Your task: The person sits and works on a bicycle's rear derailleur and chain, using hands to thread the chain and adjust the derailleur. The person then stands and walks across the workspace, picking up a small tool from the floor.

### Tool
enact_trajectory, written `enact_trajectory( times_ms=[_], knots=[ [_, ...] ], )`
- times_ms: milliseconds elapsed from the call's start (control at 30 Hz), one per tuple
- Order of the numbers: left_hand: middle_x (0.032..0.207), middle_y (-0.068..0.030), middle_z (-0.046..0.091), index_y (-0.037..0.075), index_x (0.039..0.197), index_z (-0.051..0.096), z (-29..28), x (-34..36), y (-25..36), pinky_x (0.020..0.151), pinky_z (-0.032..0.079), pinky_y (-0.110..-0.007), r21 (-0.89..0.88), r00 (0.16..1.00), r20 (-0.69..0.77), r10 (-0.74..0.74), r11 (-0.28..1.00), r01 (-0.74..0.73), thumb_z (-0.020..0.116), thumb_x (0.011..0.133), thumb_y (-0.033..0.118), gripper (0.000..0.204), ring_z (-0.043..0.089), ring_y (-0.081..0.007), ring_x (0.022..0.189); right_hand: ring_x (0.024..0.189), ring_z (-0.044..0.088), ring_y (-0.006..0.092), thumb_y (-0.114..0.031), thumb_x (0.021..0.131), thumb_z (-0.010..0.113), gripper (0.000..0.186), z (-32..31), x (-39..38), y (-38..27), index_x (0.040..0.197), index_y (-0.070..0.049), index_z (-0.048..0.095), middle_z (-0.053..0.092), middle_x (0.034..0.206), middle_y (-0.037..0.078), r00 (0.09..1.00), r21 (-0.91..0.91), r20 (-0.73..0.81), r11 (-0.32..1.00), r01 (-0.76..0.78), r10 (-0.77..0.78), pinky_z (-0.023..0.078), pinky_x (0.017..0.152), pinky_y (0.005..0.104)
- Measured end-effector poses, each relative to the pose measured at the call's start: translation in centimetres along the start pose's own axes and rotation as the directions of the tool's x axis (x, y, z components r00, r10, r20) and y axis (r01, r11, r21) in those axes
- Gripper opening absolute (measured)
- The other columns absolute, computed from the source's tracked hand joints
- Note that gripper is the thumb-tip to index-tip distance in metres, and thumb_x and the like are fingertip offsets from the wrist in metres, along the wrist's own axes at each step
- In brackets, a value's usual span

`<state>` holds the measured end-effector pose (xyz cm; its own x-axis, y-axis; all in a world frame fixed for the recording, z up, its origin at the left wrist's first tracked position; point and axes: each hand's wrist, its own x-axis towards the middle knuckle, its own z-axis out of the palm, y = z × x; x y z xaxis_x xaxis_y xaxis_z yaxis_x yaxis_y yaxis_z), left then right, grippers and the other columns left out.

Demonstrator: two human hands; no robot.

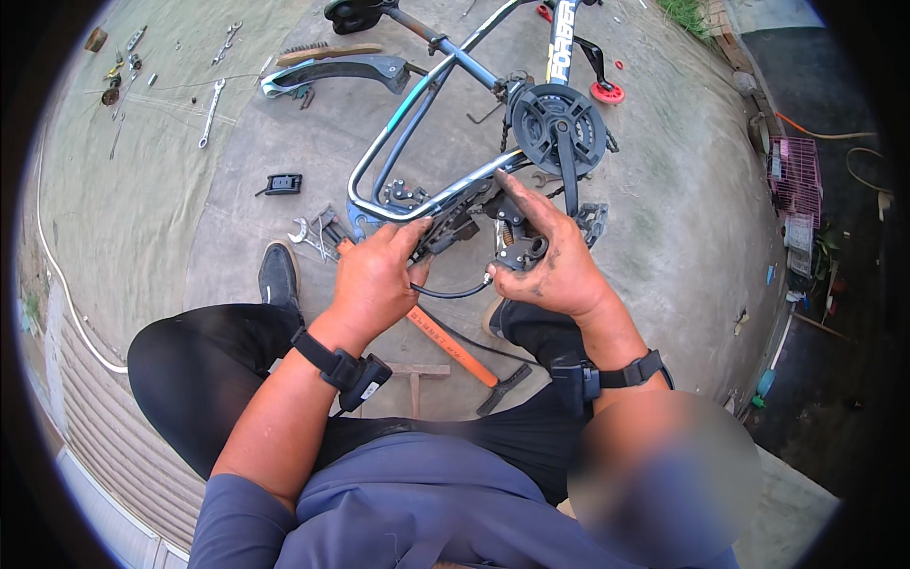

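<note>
- Working on an upturned bicycle frame [417,180] lying on the concrete floor [664,218], the person is sitting over its rear end with both hands at the derailleur.
- The right hand [555,270], smeared with grease, is grasping the black rear derailleur [519,248] in its grip, forefinger stretching up along the frame tube.
- The left hand [374,280] is pinching parts at the rear dropout, its grip clenched on what looks like the chain or cable end; exactly which, I cannot tell.
- A black cable [455,292] is looping between the two hands.
- Judging progress: the derailleur is appearing loose from the frame yet still tied by its cable, so the job seems partway through; the rear wheel is not showing.
- Counting: one crankset [557,125] with one pedal [591,220] showing, one orange-handled hammer [455,349] lying under the wrists, one mudguard [332,71], and several spanners, one [210,112] well apart on the left.
</note>
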<state>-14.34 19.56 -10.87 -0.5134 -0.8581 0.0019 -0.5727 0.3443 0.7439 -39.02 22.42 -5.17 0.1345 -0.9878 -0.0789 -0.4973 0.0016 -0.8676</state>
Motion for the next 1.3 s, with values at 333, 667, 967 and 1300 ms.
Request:
enact_trajectory(
  times_ms=[333, 667, 967, 1300],
  knots=[
    [0.094, -0.0127, 0.066, 0.01, 0.129, 0.066, 0.2, -0.2, 0.1, 0.07, 0.055, -0.043, 0.065, 1.0, -0.002, 0.015, 0.998, -0.015, 0.079, 0.082, 0.014, 0.049, 0.068, -0.0358, 0.082, 0.138, 0.054, 0.0269, -0.01, 0.067, 0.084, 0.095, -0.3, 0.3, 0.0, 0.152, 0.004, 0.044, 0.055, 0.147, 0.019, 0.998, -0.027, 0.038, 0.998, -0.049, 0.05, 0.039, 0.118, 0.0365],
    [0.085, -0.0073, 0.064, 0.013, 0.125, 0.069, 0.7, -0.7, 0.4, 0.062, 0.052, -0.04, 0.1, 0.995, -0.056, 0.078, 0.992, -0.072, 0.079, 0.082, 0.022, 0.046, 0.064, -0.0312, 0.071, 0.11, 0.067, 0.0317, -0.023, 0.067, 0.089, 0.084, 1.1, 0.8, 0.0, 0.14, 0.001, 0.055, 0.066, 0.119, 0.02, 0.992, -0.133, -0.121, 0.989, -0.062, 0.046, 0.054, 0.097, 0.0377],
    [0.084, -0.0061, 0.065, 0.011, 0.127, 0.069, 1.0, -1.1, -0.2, 0.061, 0.052, -0.037, 0.013, 0.997, -0.029, 0.069, 0.998, -0.069, 0.085, 0.081, 0.023, 0.05, 0.065, -0.0255, 0.068, 0.116, 0.066, 0.024, -0.022, 0.071, 0.089, 0.079, 1.2, 1.5, -1.4, 0.137, 0.003, 0.055, 0.068, 0.125, 0.018, 0.955, -0.046, -0.083, 0.956, -0.288, 0.284, 0.05, 0.102, 0.0356],
    [0.1, -0.0119, 0.071, 0.005, 0.132, 0.065, -0.5, -1.3, 2.0, 0.072, 0.055, -0.033, -0.253, 0.999, 0.035, 0.04, 0.967, -0.03, 0.083, 0.086, 0.014, 0.05, 0.068, -0.0222, 0.08, 0.113, 0.065, 0.0242, -0.034, 0.069, 0.097, 0.097, 1.0, 1.8, -1.1, 0.145, 0.003, 0.05, 0.065, 0.126, 0.019, 0.986, -0.265, -0.04, 0.95, -0.165, 0.16, 0.052, 0.101, 0.0353]
  ],
)
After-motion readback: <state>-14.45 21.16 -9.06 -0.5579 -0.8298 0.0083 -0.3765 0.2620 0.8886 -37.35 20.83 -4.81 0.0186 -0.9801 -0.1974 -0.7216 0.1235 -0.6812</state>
